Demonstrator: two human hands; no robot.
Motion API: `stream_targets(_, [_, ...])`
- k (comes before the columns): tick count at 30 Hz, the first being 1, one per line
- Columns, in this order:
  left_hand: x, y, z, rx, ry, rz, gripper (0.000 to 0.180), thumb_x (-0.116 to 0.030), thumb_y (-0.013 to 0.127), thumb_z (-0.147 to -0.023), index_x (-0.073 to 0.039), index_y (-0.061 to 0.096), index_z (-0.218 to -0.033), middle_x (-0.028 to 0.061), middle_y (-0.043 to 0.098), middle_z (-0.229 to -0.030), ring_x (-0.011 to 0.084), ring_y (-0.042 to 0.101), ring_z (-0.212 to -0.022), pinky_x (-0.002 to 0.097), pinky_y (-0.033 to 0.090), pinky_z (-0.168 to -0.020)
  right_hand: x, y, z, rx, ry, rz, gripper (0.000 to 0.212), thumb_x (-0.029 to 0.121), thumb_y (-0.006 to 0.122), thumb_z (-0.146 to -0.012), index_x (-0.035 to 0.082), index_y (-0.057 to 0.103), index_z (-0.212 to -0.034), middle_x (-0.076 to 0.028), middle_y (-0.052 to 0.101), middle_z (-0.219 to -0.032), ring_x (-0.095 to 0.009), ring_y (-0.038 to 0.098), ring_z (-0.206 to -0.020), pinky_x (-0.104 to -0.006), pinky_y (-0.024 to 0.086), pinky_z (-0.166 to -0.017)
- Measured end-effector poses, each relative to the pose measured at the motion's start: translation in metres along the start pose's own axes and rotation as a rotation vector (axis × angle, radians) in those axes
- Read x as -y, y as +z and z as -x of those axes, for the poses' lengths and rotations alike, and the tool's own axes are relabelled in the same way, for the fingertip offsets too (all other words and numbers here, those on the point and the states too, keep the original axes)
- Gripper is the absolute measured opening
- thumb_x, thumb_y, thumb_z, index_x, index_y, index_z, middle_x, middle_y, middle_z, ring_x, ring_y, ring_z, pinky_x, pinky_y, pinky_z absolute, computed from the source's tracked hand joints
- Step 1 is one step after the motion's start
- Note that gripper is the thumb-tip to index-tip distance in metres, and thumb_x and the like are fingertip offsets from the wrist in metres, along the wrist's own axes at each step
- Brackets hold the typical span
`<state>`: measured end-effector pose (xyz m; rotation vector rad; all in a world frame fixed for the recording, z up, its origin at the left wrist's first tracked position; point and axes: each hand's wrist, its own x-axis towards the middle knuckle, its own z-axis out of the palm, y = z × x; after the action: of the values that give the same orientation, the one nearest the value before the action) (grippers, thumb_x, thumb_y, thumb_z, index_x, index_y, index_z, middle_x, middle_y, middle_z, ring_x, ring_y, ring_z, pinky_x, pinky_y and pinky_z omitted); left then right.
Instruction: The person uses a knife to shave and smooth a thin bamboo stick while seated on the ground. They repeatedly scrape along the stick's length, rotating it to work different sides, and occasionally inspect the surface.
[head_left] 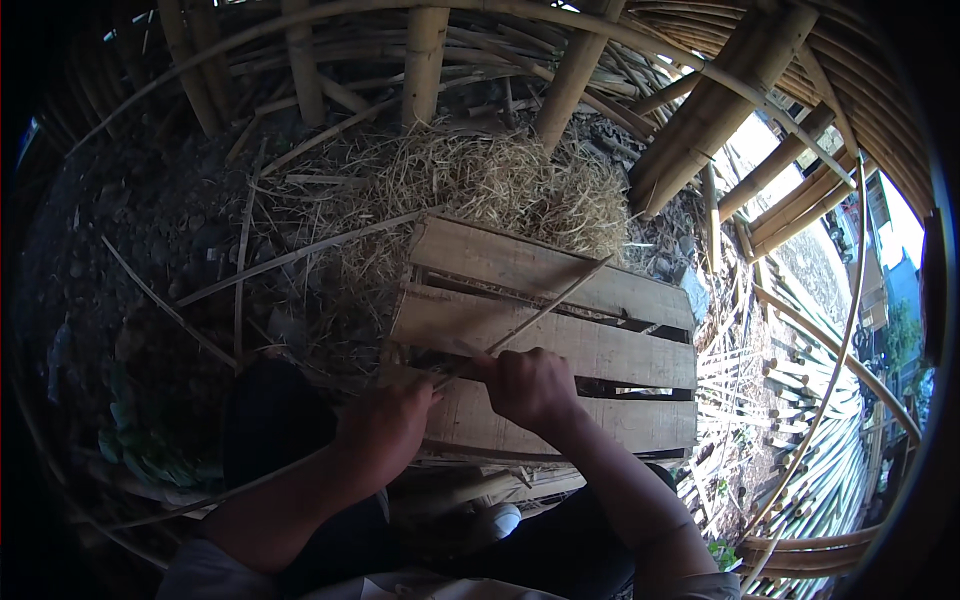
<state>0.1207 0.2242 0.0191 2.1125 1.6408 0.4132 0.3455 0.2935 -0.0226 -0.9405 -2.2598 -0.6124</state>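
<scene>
A long, thin bamboo strip (548, 310) runs slantwise over a slatted wooden bench (620, 352), past both hands and on toward the lower left beside my left forearm. My left hand (385, 425) is closed round the strip at the bench's near left corner. Close beside it, farther right, my right hand (530, 388) is closed in a fist on what looks like a knife. A short, pale blade (466, 348) shows left of that fist, against the strip; the handle is hidden in the fingers.
Beyond the bench lies a heap of pale shavings (500, 185). Loose bamboo strips (300, 253) lie on dark ground to the left. Thick bamboo poles (425, 65) stand behind. Many cut bamboo lengths (815, 440) are stacked at right in bright sun. My knees flank the bench's near side.
</scene>
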Motion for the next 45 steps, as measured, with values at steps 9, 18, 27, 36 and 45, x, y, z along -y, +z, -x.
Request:
stream_targets(9, [-0.001,-0.005,-0.001,0.068,-0.032,0.014,0.022,-0.023,0.056,-0.105,-0.004,0.06,-0.094,0.0201,0.067,-0.072,0.0404,0.07,-0.069,0.0496,0.054,-0.061,-0.008,-0.007,0.0,0.084,-0.014,-0.049,0.033,0.023,0.082,-0.087,0.01,0.055,-0.074,-0.004,0.045,-0.072,-0.019,0.047,-0.057,-0.0374,0.037,-0.044])
stream_targets(18, [0.001,-0.006,-0.003,0.126,-0.058,0.001,0.027,-0.027,0.051,-0.107,-0.003,0.059,-0.096,0.0198,0.068,-0.071,0.0391,0.072,-0.069,0.0495,0.056,-0.06,-0.021,0.002,0.012,0.091,-0.013,-0.028,0.026,0.018,0.076,-0.092,0.012,0.058,-0.076,0.0,0.043,-0.072,-0.017,0.043,-0.058,-0.0331,0.035,-0.044])
stream_targets(27, [0.001,-0.01,-0.001,0.146,-0.076,-0.058,0.026,-0.027,0.053,-0.106,-0.004,0.06,-0.097,0.0213,0.068,-0.072,0.0424,0.071,-0.072,0.052,0.056,-0.063,-0.045,0.003,0.001,0.135,0.162,-0.159,0.038,0.028,0.077,-0.092,0.011,0.053,-0.067,-0.007,0.045,-0.055,-0.029,0.051,-0.046,-0.0416,0.039,-0.039])
stream_targets(36, [-0.011,-0.018,-0.007,0.211,-0.117,-0.051,0.027,-0.025,0.053,-0.106,-0.003,0.059,-0.093,0.0236,0.067,-0.076,0.045,0.069,-0.077,0.0541,0.054,-0.065,-0.082,0.026,0.025,-0.153,0.072,0.078,0.045,0.025,0.078,-0.091,0.014,0.046,-0.062,-0.003,0.04,-0.059,-0.022,0.044,-0.047,-0.0393,0.032,-0.038])
stream_targets(45, [0.006,-0.016,-0.012,0.149,-0.077,0.055,0.027,-0.024,0.054,-0.106,-0.002,0.059,-0.09,0.026,0.066,-0.077,0.0463,0.067,-0.077,0.0541,0.052,-0.065,-0.034,-0.004,-0.006,0.44,0.427,-0.234,0.048,0.042,0.066,-0.098,0.008,0.066,-0.064,-0.012,0.059,-0.052,-0.033,0.067,-0.056,-0.0425,0.054,-0.053])
